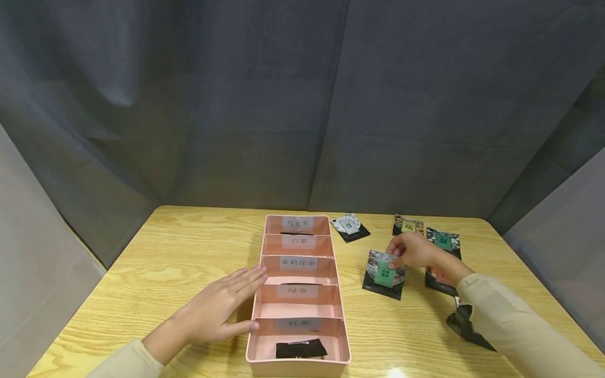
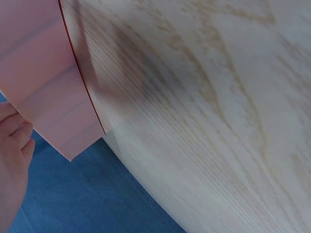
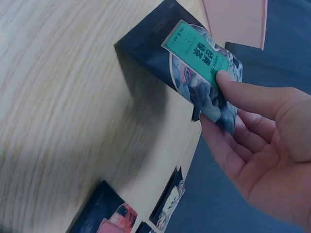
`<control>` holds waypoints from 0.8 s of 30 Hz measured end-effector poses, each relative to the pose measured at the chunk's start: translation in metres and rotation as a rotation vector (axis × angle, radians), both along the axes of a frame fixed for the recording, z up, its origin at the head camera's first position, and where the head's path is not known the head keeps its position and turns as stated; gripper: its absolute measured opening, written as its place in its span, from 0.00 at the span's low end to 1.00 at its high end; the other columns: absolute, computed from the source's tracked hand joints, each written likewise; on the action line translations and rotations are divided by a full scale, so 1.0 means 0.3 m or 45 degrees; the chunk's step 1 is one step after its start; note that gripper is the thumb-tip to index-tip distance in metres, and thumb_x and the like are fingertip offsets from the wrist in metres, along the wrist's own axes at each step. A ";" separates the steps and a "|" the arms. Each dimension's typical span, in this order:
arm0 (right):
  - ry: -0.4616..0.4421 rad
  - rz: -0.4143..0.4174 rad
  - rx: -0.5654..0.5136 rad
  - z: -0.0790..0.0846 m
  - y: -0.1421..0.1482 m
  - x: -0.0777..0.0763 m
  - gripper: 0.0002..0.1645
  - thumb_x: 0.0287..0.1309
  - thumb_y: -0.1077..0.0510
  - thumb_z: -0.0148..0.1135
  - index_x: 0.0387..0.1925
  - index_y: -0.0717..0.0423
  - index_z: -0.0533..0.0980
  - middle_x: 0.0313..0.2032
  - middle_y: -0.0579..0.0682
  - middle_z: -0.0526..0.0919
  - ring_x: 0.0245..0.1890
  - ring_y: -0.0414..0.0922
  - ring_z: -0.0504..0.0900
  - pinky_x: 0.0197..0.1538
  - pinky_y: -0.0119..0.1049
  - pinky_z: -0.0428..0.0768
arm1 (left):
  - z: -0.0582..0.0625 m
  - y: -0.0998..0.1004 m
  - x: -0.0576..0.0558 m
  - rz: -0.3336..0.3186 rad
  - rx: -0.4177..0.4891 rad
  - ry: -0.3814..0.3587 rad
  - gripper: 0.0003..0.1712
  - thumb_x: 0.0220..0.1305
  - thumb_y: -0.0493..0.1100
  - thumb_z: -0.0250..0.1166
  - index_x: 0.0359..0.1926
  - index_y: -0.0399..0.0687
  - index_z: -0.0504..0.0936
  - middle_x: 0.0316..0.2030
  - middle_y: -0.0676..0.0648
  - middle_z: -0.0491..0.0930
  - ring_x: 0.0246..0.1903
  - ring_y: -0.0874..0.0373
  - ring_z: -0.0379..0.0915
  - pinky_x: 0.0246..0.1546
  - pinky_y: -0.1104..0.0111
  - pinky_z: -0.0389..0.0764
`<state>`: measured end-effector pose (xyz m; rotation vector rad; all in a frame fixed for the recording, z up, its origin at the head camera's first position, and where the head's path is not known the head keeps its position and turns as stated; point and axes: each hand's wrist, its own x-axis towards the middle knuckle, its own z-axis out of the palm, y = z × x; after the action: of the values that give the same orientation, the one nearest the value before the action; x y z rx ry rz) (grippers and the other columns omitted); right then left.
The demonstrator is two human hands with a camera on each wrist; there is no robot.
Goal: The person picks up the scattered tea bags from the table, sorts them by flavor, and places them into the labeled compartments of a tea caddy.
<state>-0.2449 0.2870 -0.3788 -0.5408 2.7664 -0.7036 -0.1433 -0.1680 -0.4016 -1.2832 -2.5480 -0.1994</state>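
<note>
Between the thumb and fingers of my right hand (image 1: 413, 249) is a tea packet (image 1: 384, 275), black with a green label and a patterned top. The right wrist view shows it pinched at its patterned end and tilted over the table. My left hand (image 1: 217, 310) rests, fingers extended, against the left side of a pink divided box (image 1: 298, 369). Paper labels with Chinese characters mark its several compartments. A black packet (image 1: 301, 348) lies in the nearest compartment; dark edges show in some others.
Right of the box lie a white-labelled packet (image 1: 350, 226), a yellow-labelled one (image 1: 408, 224), a green-labelled one (image 1: 444, 240) and an orange-red-labelled one (image 1: 439, 281). Another black packet (image 1: 465, 328) is partly behind the right sleeve. Grey curtain (image 1: 302, 105) hangs behind the wooden table (image 1: 198, 236).
</note>
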 end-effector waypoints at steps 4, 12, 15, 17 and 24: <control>-0.089 -0.004 -0.059 0.020 -0.008 0.002 0.11 0.47 0.63 0.72 0.34 0.62 0.81 0.27 0.49 0.81 0.28 0.41 0.75 0.30 0.31 0.75 | -0.002 0.000 -0.001 0.000 0.001 0.004 0.48 0.60 0.64 0.61 0.73 0.43 0.58 0.73 0.43 0.59 0.71 0.49 0.60 0.70 0.57 0.67; -0.151 0.016 -0.092 0.059 -0.020 0.001 0.11 0.48 0.63 0.72 0.34 0.64 0.82 0.27 0.51 0.84 0.27 0.39 0.77 0.28 0.30 0.75 | -0.002 -0.001 0.000 0.006 -0.002 0.014 0.48 0.61 0.64 0.60 0.73 0.43 0.57 0.72 0.43 0.59 0.71 0.50 0.60 0.70 0.58 0.67; -0.137 0.034 -0.106 0.071 -0.027 0.002 0.11 0.48 0.62 0.72 0.34 0.65 0.82 0.27 0.52 0.85 0.26 0.39 0.78 0.27 0.30 0.75 | -0.001 -0.001 0.000 0.005 -0.001 0.012 0.48 0.61 0.64 0.60 0.73 0.43 0.58 0.72 0.43 0.60 0.71 0.50 0.60 0.70 0.58 0.67; -0.124 0.041 -0.116 0.078 -0.031 0.002 0.11 0.47 0.62 0.72 0.34 0.65 0.82 0.27 0.52 0.85 0.26 0.38 0.78 0.27 0.30 0.76 | -0.001 0.000 0.000 0.003 0.000 0.012 0.48 0.61 0.64 0.60 0.73 0.43 0.58 0.72 0.43 0.60 0.71 0.50 0.60 0.70 0.58 0.67; -0.095 0.086 -0.146 0.116 -0.054 0.012 0.11 0.48 0.62 0.72 0.33 0.65 0.82 0.26 0.53 0.85 0.24 0.35 0.77 0.26 0.28 0.75 | -0.003 0.000 0.000 0.003 0.007 0.012 0.48 0.60 0.64 0.61 0.72 0.42 0.58 0.72 0.42 0.60 0.71 0.50 0.60 0.70 0.58 0.67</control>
<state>-0.2412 0.2707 -0.3439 -0.6149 2.6384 -0.8527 -0.1432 -0.1680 -0.4023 -1.2763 -2.5389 -0.1986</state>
